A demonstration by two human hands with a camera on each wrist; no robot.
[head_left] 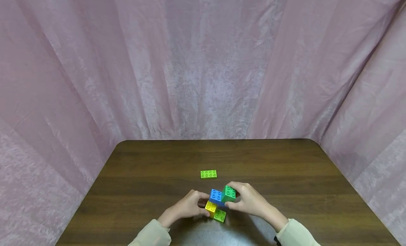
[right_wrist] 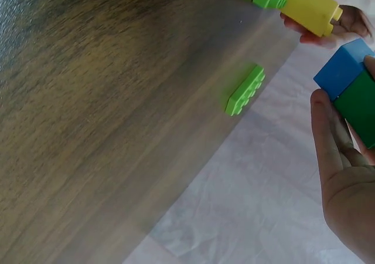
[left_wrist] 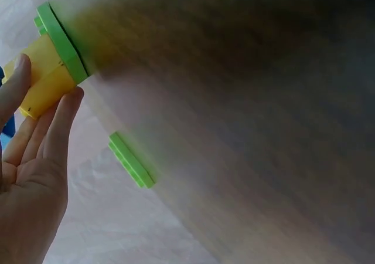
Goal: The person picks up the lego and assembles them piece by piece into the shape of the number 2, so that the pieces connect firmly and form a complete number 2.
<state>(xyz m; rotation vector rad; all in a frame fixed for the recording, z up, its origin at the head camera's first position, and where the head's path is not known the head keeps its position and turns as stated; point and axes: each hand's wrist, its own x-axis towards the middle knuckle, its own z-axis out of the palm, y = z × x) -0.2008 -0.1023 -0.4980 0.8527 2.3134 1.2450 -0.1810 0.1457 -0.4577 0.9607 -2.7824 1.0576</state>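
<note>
My left hand (head_left: 188, 205) grips a yellow toy building brick (head_left: 210, 206) between thumb and fingers. The yellow brick is joined to one end of a flat lime-green brick (head_left: 220, 215), whose bare studs show beside it. A blue brick (head_left: 215, 195) with a taller green brick (head_left: 228, 193) on its one end is held in my right hand (head_left: 248, 200), thumb and fingers on opposite sides. In the right wrist view a gap separates the blue brick (right_wrist: 343, 67) from the studs of the yellow brick (right_wrist: 310, 9).
A second flat lime-green brick (head_left: 208, 174) lies studs up on the brown wooden table (head_left: 146, 168), beyond both hands. Pink curtains (head_left: 203, 66) hang behind the table's far edge and along its sides.
</note>
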